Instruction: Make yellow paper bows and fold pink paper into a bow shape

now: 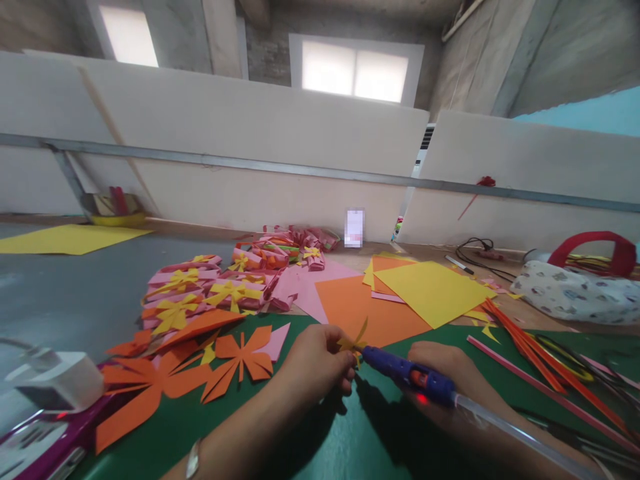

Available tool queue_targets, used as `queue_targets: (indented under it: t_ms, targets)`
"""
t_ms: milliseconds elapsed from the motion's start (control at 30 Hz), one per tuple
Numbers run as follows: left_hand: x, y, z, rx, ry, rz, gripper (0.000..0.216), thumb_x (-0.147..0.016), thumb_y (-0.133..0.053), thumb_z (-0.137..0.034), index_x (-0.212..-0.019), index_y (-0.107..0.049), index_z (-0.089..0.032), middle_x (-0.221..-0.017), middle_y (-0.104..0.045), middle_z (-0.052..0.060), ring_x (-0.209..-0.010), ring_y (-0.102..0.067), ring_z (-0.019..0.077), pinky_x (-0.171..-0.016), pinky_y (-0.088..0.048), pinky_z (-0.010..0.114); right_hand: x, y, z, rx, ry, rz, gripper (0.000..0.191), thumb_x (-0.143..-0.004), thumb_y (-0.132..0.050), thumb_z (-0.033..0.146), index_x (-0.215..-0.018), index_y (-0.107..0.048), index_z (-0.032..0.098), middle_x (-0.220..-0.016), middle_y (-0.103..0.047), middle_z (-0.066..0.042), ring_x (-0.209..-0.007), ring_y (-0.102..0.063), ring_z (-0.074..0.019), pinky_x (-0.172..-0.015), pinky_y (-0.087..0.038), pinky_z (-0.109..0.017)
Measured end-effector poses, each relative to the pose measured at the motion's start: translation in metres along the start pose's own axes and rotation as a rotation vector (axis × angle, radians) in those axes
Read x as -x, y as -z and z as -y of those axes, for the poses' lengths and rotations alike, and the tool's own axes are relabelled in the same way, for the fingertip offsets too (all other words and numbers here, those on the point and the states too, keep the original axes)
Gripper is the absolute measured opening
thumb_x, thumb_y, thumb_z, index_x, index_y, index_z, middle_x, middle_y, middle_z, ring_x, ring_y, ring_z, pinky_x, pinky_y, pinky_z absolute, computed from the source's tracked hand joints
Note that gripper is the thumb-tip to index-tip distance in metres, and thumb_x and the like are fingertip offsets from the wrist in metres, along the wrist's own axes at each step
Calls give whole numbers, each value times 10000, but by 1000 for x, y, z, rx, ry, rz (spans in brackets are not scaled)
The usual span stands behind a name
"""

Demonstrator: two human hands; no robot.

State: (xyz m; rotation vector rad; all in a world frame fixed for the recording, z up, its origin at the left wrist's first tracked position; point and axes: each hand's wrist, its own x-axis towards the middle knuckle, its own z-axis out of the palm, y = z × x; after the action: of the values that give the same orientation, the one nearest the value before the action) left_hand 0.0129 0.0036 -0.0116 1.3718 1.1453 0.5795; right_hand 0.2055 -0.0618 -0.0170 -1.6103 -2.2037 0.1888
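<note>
Currently: yellow paper piece (pixel 346 344), pinched in left fingers (pixel 344 361), apparently to steady it; glue gun (pixel 400 371), gripped in right fingers (pixel 423 350)

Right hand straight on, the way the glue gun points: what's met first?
Likely the yellow paper piece in the left hand, just at the tip of the glue gun; depth unclear.

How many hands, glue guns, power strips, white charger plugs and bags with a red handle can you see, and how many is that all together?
Hands: 2 (left hand, right hand)
Blue glue gun: 1
Purple-edged power strip: 1
White charger plug: 1
Patterned bag with red handle: 1
Total: 6
</note>
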Motion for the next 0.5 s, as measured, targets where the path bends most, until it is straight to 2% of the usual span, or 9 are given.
queue_targets:
  t_ms: [167,333,500]
  targets:
    - [-5,0,2,116,67,19,102,-719,-517,-46,-667,-556,-125,-475,-548,-23,-373,-496,69,-437,-447,195,0,-1,-4,30,35,4,192,-722,-533,337,-613,-480,189,-629,-553,-31,-564,-477,-144,-512,-298,-255]
    - [-4,-1,0,106,92,4,105,-724,-502,-45,-679,-545,-129,-476,-538,-32,-381,-499,68,-444,-442,191,0,-2,-3,26,25,-6,160,-701,-542,302,-605,-483,188,-615,-545,-23,-559,-473,-139,-511,-291,-251]
    - [-3,-2,5,-163,-105,-59,96,-738,-504,-105,-696,-572,-157,-482,-515,-45,-427,-529,98,-392,-370,177,0,-3,0,-120,-110,-6,195,-762,-531,273,-593,-479,191,-592,-551,7,-535,-470,-116,-489,-289,-235]
